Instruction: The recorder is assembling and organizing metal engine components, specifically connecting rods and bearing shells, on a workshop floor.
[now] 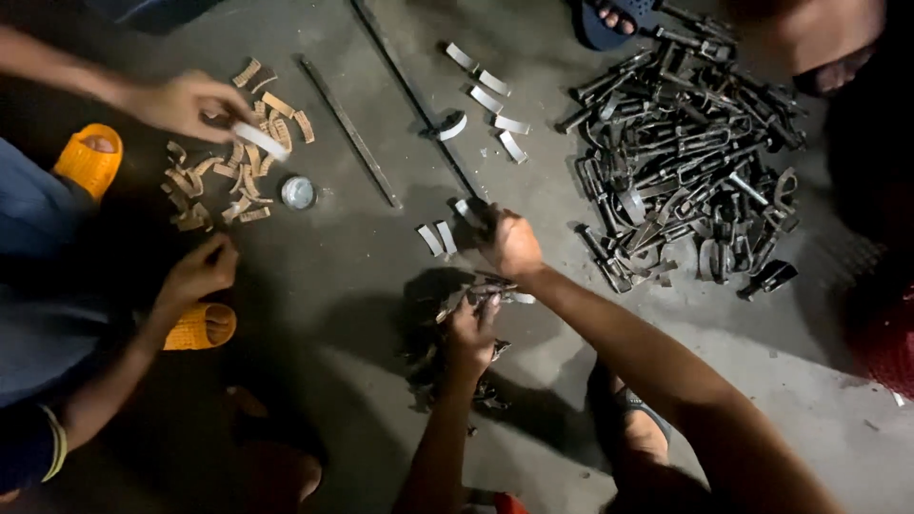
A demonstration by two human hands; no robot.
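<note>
in the head view, the right hand (pixel 514 246) is seen closed around a short curved strip of shiny grey metal (pixel 468 209), which is held just above the grey concrete floor (pixel 362 286). the left hand (pixel 471 333) is clamped on a small bundle of dark and silvery metal pieces (pixel 476 290); how many are gripped cannot be told. two more curved strips (pixel 436 237) are laid side by side just left of the right hand, and six similar ones (pixel 486 98) are scattered further up. two long thin dark metal rods (pixel 347 128) are laid diagonally across the floor. a large heap of dark metal clamp-like parts (pixel 685 162), too many to be counted, is piled at the right. at the left, two hands of another person (pixel 186 103) are seen over a scatter of small tan ridged pieces (pixel 243 176), also too many to count, with one round silver tin (pixel 298 192) beside them. two orange slippers (pixel 90 157) are worn by that person.
</note>
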